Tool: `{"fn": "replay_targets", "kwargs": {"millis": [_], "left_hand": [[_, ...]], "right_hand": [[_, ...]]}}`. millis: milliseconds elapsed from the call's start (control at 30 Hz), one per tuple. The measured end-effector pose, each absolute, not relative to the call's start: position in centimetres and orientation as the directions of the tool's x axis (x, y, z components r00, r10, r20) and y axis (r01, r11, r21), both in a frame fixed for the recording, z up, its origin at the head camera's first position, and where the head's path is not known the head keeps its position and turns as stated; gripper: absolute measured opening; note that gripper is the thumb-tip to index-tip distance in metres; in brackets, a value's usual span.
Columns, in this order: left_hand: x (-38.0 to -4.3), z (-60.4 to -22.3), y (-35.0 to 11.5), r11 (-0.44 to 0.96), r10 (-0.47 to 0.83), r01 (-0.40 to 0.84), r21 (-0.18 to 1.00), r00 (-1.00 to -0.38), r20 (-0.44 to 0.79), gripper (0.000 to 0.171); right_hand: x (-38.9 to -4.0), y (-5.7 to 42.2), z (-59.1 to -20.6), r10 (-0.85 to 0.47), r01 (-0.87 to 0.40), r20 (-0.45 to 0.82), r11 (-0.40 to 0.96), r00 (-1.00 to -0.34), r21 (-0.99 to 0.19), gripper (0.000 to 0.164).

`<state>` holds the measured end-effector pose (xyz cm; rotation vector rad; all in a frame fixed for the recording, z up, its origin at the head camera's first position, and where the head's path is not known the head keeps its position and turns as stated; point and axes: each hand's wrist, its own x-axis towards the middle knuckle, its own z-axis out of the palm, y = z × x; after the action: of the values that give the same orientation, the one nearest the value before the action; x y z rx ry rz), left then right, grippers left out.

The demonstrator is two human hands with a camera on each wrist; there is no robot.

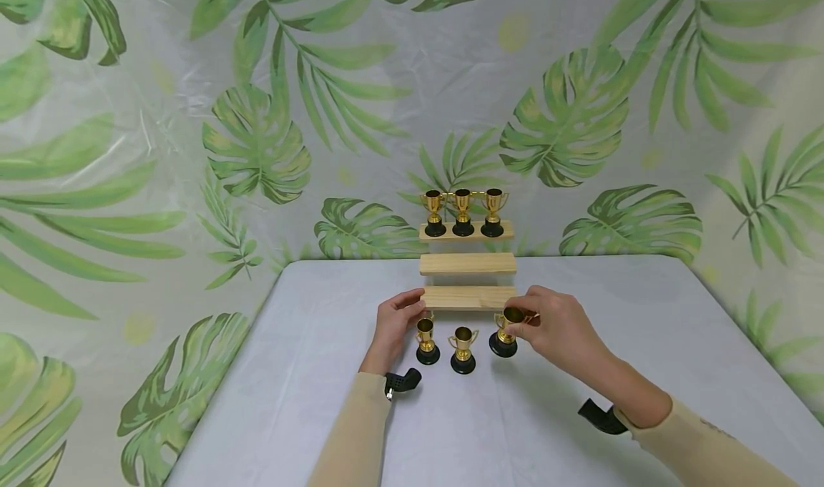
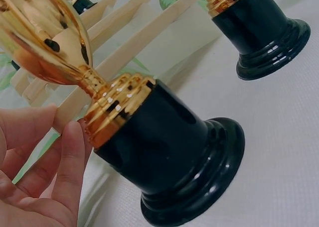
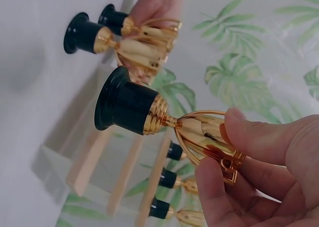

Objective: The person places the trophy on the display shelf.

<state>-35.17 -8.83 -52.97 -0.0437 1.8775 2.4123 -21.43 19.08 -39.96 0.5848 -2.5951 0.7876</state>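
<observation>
My right hand [image 1: 558, 330] pinches a small gold trophy cup [image 3: 207, 135] with a black base by its cup, upright, in front of the right end of a stepped wooden stand. Whether its base touches the table, I cannot tell. At the stand's left end, my left hand [image 1: 391, 328] pinches the tip of the lowest wooden step [image 1: 468, 298] between thumb and finger, as the left wrist view shows. Two more trophies stand on the table: a left one [image 1: 426, 353] beside my left hand and a middle one [image 1: 463, 362].
Three similar trophies [image 1: 463, 226] stand in a row on the stand's top step [image 1: 508, 231]. Below it lies a bare middle step [image 1: 468, 263]. A white cloth [image 1: 335, 294] covers the table, and a leaf-patterned curtain [image 1: 412, 79] hangs behind.
</observation>
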Motion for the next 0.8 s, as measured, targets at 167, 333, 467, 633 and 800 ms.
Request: {"fn": "replay_targets", "kwargs": {"millis": [167, 333, 467, 633, 800], "left_hand": [[-35.1, -53.0, -8.8, -0.256, 0.043, -0.067, 0.964, -0.997, -0.058, 0.031], [-35.2, -53.1, -8.8, -0.281, 0.05, -0.055, 0.958, -0.998, -0.043, 0.031], [-35.2, -53.1, -8.8, -0.275, 0.047, -0.062, 0.96, -0.998, -0.051, 0.031], [-35.2, -53.2, -8.8, -0.274, 0.041, -0.063, 0.96, -0.998, -0.053, 0.031], [-35.2, -53.1, -8.8, -0.274, 0.044, -0.069, 0.959, -0.997, -0.059, 0.032]], "right_hand": [[-21.9, 19.2, -39.2, -0.275, -0.482, 0.458, 0.762, -0.846, -0.433, 0.033], [-22.2, 19.0, -38.5, -0.269, -0.482, 0.462, 0.756, -0.845, -0.442, 0.035], [-22.6, 18.9, -38.0, -0.271, -0.492, 0.474, 0.75, -0.838, -0.441, 0.033], [-23.2, 18.6, -37.3, -0.272, -0.508, 0.5, 0.747, -0.822, -0.429, 0.031], [-23.8, 18.3, -36.5, -0.272, -0.519, 0.52, 0.745, -0.81, -0.419, 0.03]]}}
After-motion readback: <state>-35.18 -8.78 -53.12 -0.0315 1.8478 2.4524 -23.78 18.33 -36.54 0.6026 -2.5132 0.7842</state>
